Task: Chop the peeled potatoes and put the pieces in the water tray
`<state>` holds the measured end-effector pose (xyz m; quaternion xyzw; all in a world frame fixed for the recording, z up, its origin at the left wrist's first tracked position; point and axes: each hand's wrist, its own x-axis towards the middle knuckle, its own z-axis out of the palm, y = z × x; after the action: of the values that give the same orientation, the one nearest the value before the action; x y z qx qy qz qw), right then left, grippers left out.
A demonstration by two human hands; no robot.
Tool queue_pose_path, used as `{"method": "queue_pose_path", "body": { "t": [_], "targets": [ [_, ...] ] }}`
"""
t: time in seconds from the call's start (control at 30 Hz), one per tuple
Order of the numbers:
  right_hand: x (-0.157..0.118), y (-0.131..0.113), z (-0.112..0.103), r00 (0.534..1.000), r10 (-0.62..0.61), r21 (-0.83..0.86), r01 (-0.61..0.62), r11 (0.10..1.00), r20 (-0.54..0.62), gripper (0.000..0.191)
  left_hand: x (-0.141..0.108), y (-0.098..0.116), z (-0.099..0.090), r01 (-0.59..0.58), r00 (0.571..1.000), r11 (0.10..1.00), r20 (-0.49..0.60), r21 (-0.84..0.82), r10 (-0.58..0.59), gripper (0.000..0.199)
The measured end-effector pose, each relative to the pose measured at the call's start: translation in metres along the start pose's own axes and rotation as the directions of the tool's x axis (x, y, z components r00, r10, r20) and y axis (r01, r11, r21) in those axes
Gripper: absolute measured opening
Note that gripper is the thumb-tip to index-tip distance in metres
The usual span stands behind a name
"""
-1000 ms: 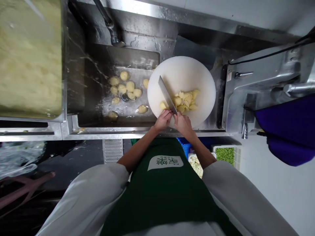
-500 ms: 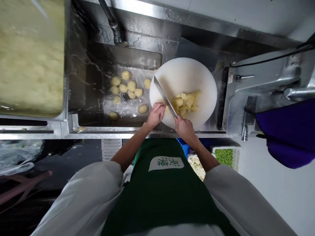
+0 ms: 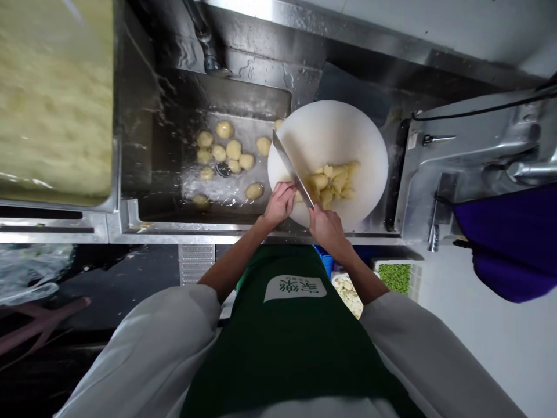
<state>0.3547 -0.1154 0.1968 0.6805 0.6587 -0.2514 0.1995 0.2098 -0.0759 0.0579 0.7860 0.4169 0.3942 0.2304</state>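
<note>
The right hand has its fingers closed around the handle end of the knife, above the white board. The left hand has fingers bent at the blade, perhaps on a potato piece; this is not clear. Sliced potato lies on the board, right of the blade.

Seeing a wider gap between left hand and right hand now, plus a knife nearer the cutting board's sink-side edge and another potato peeking out.
</note>
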Motion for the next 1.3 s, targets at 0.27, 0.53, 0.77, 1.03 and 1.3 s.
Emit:
{"method": "queue_pose_path", "body": {
  "t": [0.27, 0.53, 0.77, 1.03, 1.3],
  "targets": [
    [0.035, -0.012, 0.009, 1.0, -0.026, 0.074, 0.026, 0.997, -0.006, 0.031, -0.007, -0.006, -0.005, 0.05, 0.998, 0.998, -0.021, -0.047, -0.051, 0.026],
    [0.015, -0.013, -0.009, 0.999, 0.007, 0.035, -0.005, 0.999, -0.04, 0.033, -0.001, -0.009, -0.003, -0.07, 0.997, 0.998, -0.028, 0.002, 0.07, 0.022],
    [0.032, -0.025, -0.007, 1.0, -0.02, 0.093, 0.021, 0.995, -0.02, 0.036, -0.003, -0.011, -0.001, -0.069, 0.997, 0.997, -0.028, -0.045, 0.067, 0.019],
    [0.034, -0.025, -0.017, 0.999, -0.014, 0.038, 0.015, 0.999, -0.035, 0.037, -0.003, -0.012, 0.002, -0.095, 0.993, 0.994, -0.079, -0.053, 0.091, 0.016],
    [0.036, -0.029, -0.011, 0.999, -0.021, 0.045, 0.022, 0.999, -0.025, 0.034, -0.005, -0.013, 0.003, -0.013, 1.0, 1.0, 0.004, -0.022, 0.013, 0.023]
  ]
}}
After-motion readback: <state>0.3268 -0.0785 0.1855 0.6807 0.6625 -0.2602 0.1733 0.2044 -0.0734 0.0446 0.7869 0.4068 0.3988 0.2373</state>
